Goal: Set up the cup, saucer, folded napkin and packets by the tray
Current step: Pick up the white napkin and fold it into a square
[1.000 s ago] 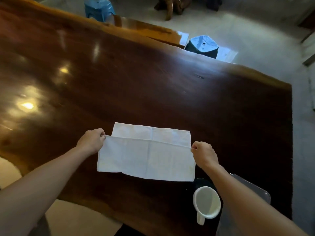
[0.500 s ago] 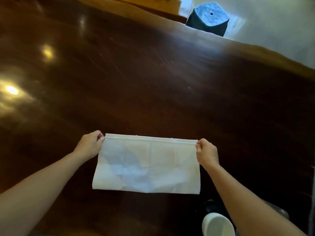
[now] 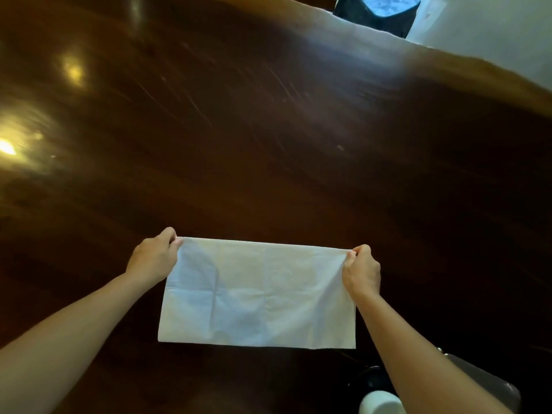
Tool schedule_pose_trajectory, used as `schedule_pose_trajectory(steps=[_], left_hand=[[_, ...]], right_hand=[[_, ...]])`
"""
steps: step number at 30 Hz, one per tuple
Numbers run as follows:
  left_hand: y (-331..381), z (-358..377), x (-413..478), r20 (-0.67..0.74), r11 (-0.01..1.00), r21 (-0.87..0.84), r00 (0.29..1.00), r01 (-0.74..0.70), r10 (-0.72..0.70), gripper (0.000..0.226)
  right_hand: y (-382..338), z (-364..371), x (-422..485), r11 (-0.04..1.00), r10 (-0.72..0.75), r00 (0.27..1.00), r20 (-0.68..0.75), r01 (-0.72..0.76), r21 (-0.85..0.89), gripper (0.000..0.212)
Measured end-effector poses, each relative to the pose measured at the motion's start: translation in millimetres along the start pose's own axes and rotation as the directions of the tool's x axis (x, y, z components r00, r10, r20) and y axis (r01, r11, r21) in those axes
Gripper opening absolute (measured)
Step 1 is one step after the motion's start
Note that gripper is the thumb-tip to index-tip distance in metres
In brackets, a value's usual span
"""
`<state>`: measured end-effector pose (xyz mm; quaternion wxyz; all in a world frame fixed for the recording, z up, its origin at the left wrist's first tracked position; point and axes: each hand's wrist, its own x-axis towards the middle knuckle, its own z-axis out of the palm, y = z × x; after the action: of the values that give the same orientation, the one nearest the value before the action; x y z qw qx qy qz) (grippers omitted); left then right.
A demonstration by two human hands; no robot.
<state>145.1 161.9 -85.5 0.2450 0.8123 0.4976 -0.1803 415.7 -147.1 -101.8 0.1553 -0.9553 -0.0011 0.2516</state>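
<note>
A white napkin [image 3: 263, 294], folded in half into a wide rectangle, hangs above the dark wooden table [image 3: 268, 144]. My left hand [image 3: 153, 256] pinches its upper left corner. My right hand [image 3: 361, 270] pinches the upper right corner, so the top edge is stretched straight between them. The white cup [image 3: 378, 403] shows only as a rim at the bottom edge, beside my right forearm. A grey tray [image 3: 484, 380] peeks out behind that forearm at the lower right. No saucer or packets are clearly visible.
The glossy table fills most of the view, with lamp reflections at the left. Its far edge runs across the upper right. A blue stool [image 3: 379, 10] stands on the pale floor beyond that edge.
The napkin's near half has been folded over and the cloth lifted off the table, now held taut by its top corners. The camera has tilted down and closer, cutting off most of the cup.
</note>
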Motion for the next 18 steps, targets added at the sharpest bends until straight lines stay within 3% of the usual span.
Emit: schedule_pose_trajectory(steps=[5, 9, 12, 18], left_hand=[[6, -2, -3, 0.029, 0.999, -0.010, 0.999, 0.038, -0.038, 0.031], [10, -5, -10, 0.024, 0.995, -0.070, 0.997, 0.075, -0.073, 0.028], [5, -1, -22, 0.012, 0.989, -0.048, 0.990, 0.141, -0.140, 0.029], [-27, 21, -68, 0.156, 0.949, 0.022, 0.937, 0.314, -0.314, 0.030]], right_hand=[[2, -2, 2, 0.999, 0.004, 1.000, -0.003, -0.003, 0.055, 0.014], [12, -15, -4, 0.986, 0.078, 0.990, -0.118, -0.059, 0.154, 0.026], [22, -15, -22, 0.989, 0.112, 0.993, -0.041, -0.107, 0.104, 0.035], [57, -4, -73, 0.994, 0.102, 0.993, 0.063, -0.103, 0.021, 0.022]])
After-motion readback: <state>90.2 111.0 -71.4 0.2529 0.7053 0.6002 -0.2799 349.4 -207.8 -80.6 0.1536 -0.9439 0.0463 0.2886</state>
